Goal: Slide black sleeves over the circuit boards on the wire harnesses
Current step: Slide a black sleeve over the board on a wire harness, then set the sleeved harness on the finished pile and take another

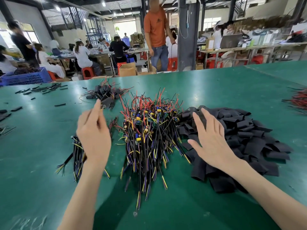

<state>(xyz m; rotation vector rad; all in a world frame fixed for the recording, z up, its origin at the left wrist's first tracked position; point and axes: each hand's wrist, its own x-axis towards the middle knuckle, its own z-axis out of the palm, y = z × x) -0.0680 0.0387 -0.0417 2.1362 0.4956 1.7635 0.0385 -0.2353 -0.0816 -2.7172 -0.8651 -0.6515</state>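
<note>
Sleeves [249, 141] right of harness pile [149, 128]: right hand [211, 140], fingers spread, may drag several. Left hand [93, 133], left of pile: pinch unclear; tangle could snag.

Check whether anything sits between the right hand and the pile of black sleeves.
Nothing visible does. The right hand, fingers spread, is directly over the near left edge of the black sleeves; whether it touches them I cannot tell. The pile of wire harnesses lies to its left, out of the way.

Bright factory hall: green table [216, 90], red stools [88, 72], dark pillar [187, 39].
</note>
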